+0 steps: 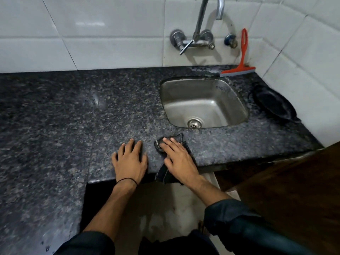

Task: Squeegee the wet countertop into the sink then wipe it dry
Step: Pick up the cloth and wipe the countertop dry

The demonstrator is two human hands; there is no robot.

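A dark speckled granite countertop holds a steel sink at the right. My right hand lies flat on a dark cloth near the front edge, just below the sink; part of the cloth hangs over the edge. To its left, my left hand rests palm-down on the bare stone with fingers spread, holding nothing. A red squeegee leans against the tiled wall behind the sink, its grey blade on the counter.
A chrome tap is mounted on the white tiles above the sink. A black plate-like dish lies at the right of the sink by the wall. A dark wooden surface stands at the lower right. The counter turns toward me at the left.
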